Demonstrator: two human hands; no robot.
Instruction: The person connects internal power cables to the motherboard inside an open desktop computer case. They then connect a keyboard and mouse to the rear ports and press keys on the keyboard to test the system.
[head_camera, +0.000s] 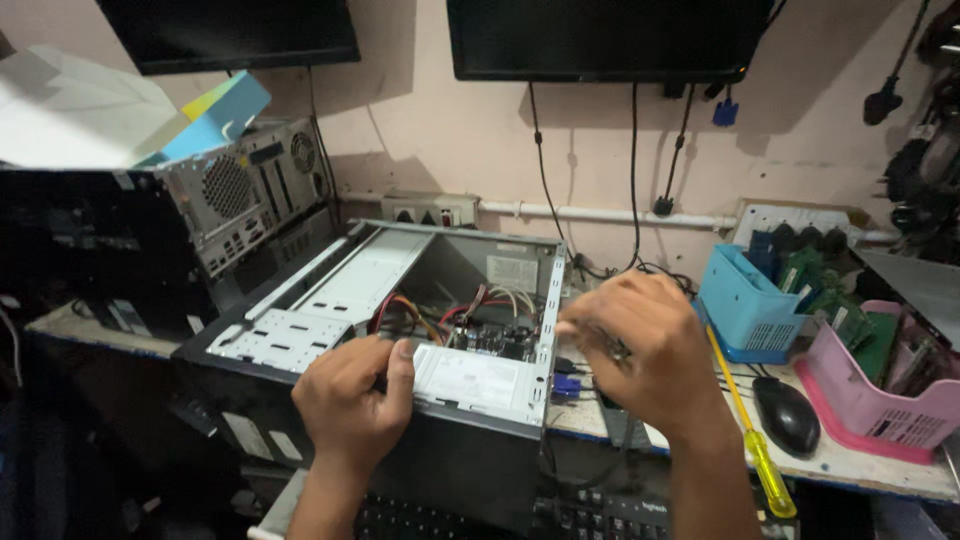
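Note:
An open desktop computer case lies on its side on the bench, with coloured cables and a circuit board inside. My left hand grips the near top edge of the case by the white-labelled power supply. My right hand hovers at the case's right edge, fingers curled; it is blurred and I cannot tell whether it holds anything.
A second computer tower stands at the left under an opened box. A yellow-handled screwdriver, a black mouse, a blue basket and a pink basket of circuit boards sit at the right. A keyboard lies below.

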